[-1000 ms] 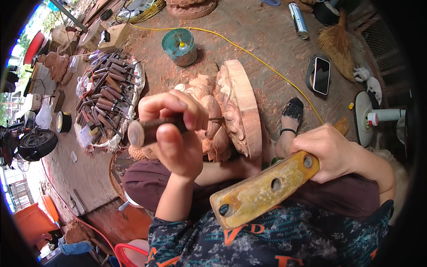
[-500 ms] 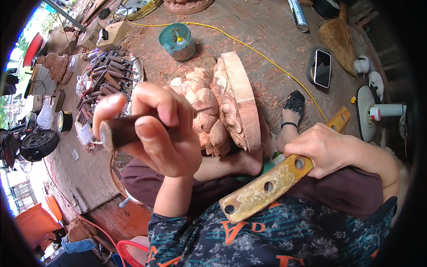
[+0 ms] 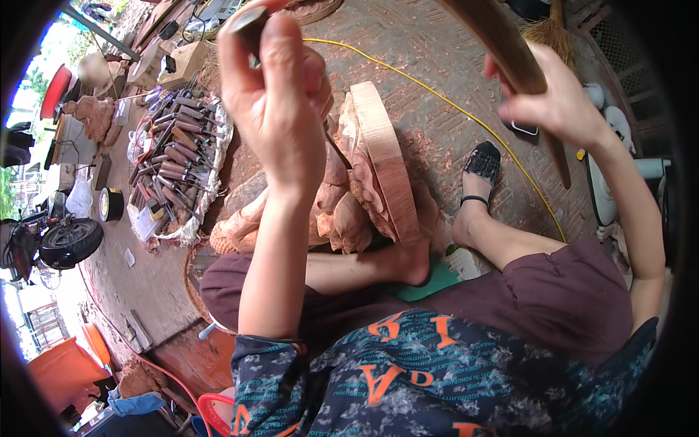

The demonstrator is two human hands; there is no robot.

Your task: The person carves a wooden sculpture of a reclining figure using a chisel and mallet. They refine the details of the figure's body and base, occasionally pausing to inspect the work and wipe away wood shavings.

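My left hand (image 3: 280, 116) is closed around the dark handle of a carving chisel (image 3: 250, 23), its butt end pointing up. The thin blade runs down to the carved wooden figure (image 3: 344, 217), its tip close to or on the relief beside the flat round base. That figure lies on its side between my legs. Raised at the upper right, my right hand (image 3: 564, 95) is wrapped around a worn wooden bar (image 3: 502, 47), now seen along its narrow edge. The bar's upper end runs out of the picture.
Many wooden-handled chisels (image 3: 178, 149) lie on a cloth at the left. A yellow cord (image 3: 444, 98) crosses the chip-strewn floor. My sandalled foot (image 3: 482, 164) rests right of the carving. A white fan (image 3: 601, 182) and a straw broom (image 3: 557, 40) are at the right; a motorbike wheel (image 3: 71, 242) is far left.
My left hand has moved up and forward, bringing the chisel's blade to the carving. My right hand has swung the bar up from my lap and turned it edge-on.
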